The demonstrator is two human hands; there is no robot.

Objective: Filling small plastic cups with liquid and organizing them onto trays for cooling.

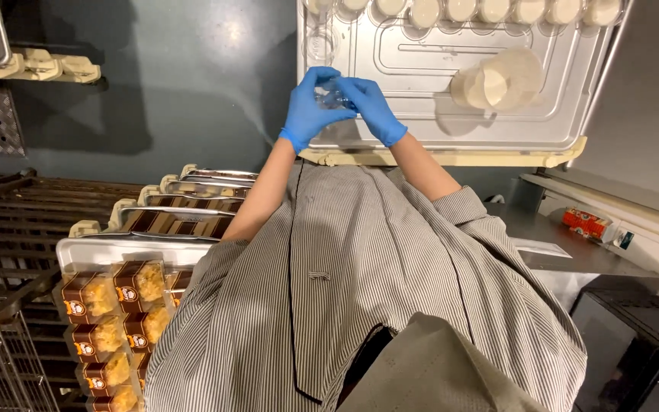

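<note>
Both hands, in blue disposable gloves, meet over the near edge of a large grey baking tray [497, 114], where a person in a striped work coat holds a small clear plastic cup [331, 94]. The left hand [310, 111] cups it from the left with fingers curled around its side; the right hand [368, 103] closes on it from the right, fingertips pinching its rim. The cup sits squarely between the two palms, touching both, so neither hand is the nearer; which way its opening faces cannot be told, since the gloves hide most of it. Farther along the tray, a row of filled cream-coloured cups [490, 11] lines the far edge, with one empty clear cup [320, 43] at the left end of the tray, just beyond the hands. A tilted translucent jug of pale batter [497, 82] rests to the right, well apart from them. Lower left, a rack trolley [127, 252] carries boxed pastries [108, 305] on trays.
</note>
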